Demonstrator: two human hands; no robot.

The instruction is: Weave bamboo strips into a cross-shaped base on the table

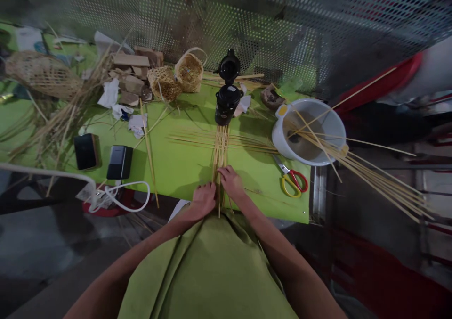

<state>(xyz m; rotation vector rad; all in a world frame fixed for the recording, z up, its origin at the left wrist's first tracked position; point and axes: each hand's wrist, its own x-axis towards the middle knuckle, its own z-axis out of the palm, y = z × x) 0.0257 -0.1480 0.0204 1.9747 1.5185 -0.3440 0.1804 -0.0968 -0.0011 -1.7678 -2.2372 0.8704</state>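
Note:
Thin bamboo strips [221, 144] lie crossed on the green table, one set running toward me and the other sideways. A black lidded cup [226, 106] with its lid raised stands on the far ends of the lengthwise strips. My left hand [205, 199] rests at the near left edge of these strips, fingers curled against them. Just right of it, my right hand [231, 181] pinches the near part of the strips between thumb and fingers. What exactly sits under the left fingertips is hidden.
Right of the weave lie scissors [292, 180] and a white bucket [277, 137] with long strips sticking out. Small woven baskets [189, 71], wood blocks [130, 69] and loose strips fill the back left. A phone [85, 151] and a dark power bank [120, 162] lie at left.

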